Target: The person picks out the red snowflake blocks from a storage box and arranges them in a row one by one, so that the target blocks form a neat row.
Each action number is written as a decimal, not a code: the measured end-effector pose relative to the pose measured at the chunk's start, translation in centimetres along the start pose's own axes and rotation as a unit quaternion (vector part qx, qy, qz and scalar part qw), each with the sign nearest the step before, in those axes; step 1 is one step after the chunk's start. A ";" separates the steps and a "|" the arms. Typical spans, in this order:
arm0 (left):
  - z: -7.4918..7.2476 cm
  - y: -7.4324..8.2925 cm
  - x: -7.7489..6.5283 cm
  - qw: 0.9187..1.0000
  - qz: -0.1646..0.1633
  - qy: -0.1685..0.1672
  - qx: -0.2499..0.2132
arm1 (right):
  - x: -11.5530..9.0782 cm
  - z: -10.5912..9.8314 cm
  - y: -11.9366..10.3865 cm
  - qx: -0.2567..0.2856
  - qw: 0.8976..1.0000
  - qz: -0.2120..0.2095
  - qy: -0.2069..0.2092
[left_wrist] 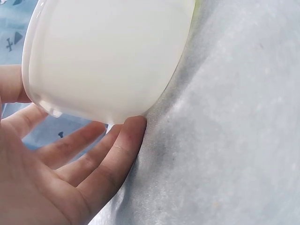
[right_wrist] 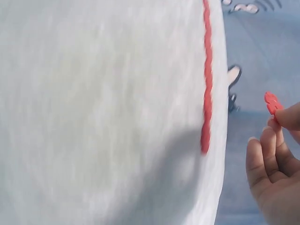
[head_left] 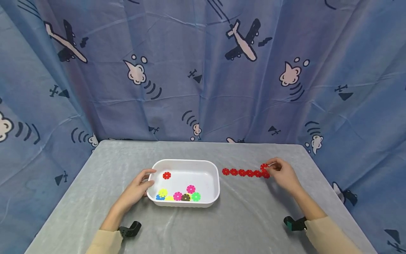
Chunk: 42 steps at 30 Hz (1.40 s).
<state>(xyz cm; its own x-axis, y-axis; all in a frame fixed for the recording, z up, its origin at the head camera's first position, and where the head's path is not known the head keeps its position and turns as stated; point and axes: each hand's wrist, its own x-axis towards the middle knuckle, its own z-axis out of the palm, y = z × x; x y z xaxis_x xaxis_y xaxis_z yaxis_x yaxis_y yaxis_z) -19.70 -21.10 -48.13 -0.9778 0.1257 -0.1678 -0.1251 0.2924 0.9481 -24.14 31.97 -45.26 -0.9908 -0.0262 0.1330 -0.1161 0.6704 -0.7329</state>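
Observation:
My right hand (head_left: 284, 176) pinches a red notched flower-shaped disc (head_left: 263, 167) between thumb and fingertips. It is raised just over the right end of a row of several red discs (head_left: 242, 173) lying on the table. In the right wrist view the held red disc (right_wrist: 271, 101) appears tilted and apart from the row. My left hand (head_left: 135, 190) grips the left end of a white plastic tray (head_left: 204, 180). The left wrist view shows fingers (left_wrist: 126, 145) against the tray's outer wall; the thumb is partly cut off there.
Inside the tray lie one red disc (head_left: 166, 175) and several others, among them a green disc (head_left: 196, 196), a brown disc (head_left: 185, 197) and a blue disc (head_left: 160, 197). A grey cloth covers the table (head_left: 247, 218). Behind hangs a blue printed curtain (head_left: 171, 116).

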 end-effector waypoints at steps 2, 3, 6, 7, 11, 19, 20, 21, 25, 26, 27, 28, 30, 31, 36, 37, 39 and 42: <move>0.0 0.0 0.0 1.000 0.003 0.001 0.003 | 0.1 -0.5 0.5 -0.013 1.000 0.010 0.000; 0.0 0.0 -0.1 1.000 0.005 0.000 0.003 | 0.2 -0.7 0.8 -0.018 1.000 0.016 -0.001; 0.0 0.0 -0.1 1.000 0.006 0.002 0.004 | 0.5 -1.2 1.7 -0.030 0.999 0.033 -0.007; -0.1 0.0 -0.1 1.000 0.008 0.001 0.005 | 0.6 -1.3 2.0 -0.033 0.999 0.039 -0.010; 0.0 0.0 -0.1 1.000 0.005 0.004 0.005 | 0.8 -1.3 3.5 -0.039 0.998 0.054 -0.023; 0.1 -0.2 -0.3 1.000 0.020 -0.004 -0.006 | 0.9 -1.1 5.3 -0.044 0.994 0.083 -0.049; 0.2 -0.3 -0.3 1.000 0.020 -0.001 -0.005 | 1.0 -1.2 5.4 -0.046 0.994 0.086 -0.051; 0.1 -0.3 -0.3 1.000 0.020 0.001 -0.005 | 1.1 -1.2 5.4 -0.047 0.993 0.089 -0.055; 0.1 -0.3 -0.1 1.000 0.015 0.007 0.001 | 1.5 -1.3 5.5 -0.054 0.991 0.092 -0.076; 0.1 -0.3 -0.1 1.000 0.013 0.010 0.002 | 1.6 -1.4 5.6 -0.057 0.991 0.091 -0.081; 0.0 -0.3 0.0 1.000 0.012 0.010 0.004 | 1.7 -1.4 5.6 -0.059 0.991 0.090 -0.085; 0.0 -0.3 0.0 1.000 0.012 0.009 0.005 | 1.7 -1.5 5.7 -0.062 0.990 0.091 -0.088; 0.0 -0.3 0.1 1.000 0.011 0.008 0.007 | 1.7 -1.5 5.7 -0.063 0.989 0.094 -0.090; 0.0 -0.3 0.0 1.000 0.012 0.008 0.007 | 1.7 -1.6 5.7 -0.062 0.990 0.095 -0.089; 0.0 -0.2 0.0 1.000 0.010 0.006 0.001 | 1.8 -1.8 5.4 -0.055 0.993 0.084 -0.069; 0.0 -0.1 0.0 1.000 0.010 0.006 0.002 | 1.8 -1.8 5.3 -0.058 0.993 0.078 -0.064; 0.0 -0.1 0.0 1.000 0.007 0.006 0.003 | 1.7 -1.9 4.9 -0.061 0.994 0.067 -0.057; 0.0 0.0 -0.1 1.000 0.008 0.004 0.005 | 1.6 -2.0 3.8 -0.059 0.996 0.044 -0.045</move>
<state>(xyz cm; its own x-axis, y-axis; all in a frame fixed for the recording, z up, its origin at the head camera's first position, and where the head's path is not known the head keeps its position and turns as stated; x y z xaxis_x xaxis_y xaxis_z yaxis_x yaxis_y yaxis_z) -19.63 -21.07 -48.11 -0.9808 0.1236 -0.1509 -0.1080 0.3002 0.9478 -26.05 36.00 -46.51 -0.9996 -0.0275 0.0075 -0.0257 0.7558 -0.6543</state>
